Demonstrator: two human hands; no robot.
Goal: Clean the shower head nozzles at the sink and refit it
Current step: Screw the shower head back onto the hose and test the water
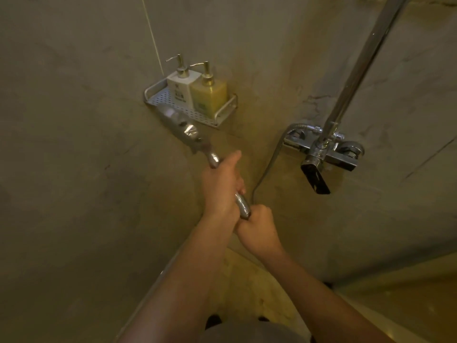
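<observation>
A chrome hand shower head [181, 128] points up and left toward the corner, its face blurred. My left hand [221, 185] is wrapped around the middle of its handle. My right hand [258, 225] is closed on the lower end of the handle, where the grey hose [268, 167] meets it. The joint itself is hidden inside my fist. The hose runs up to the chrome mixer valve [324, 149] on the right wall.
A perforated metal corner shelf [215, 118] holds a white pump bottle [181, 89] and a yellow pump bottle [210, 94]. A chrome riser pipe [363, 60] climbs from the mixer. Grey tiled walls close in on both sides; the shower floor lies below.
</observation>
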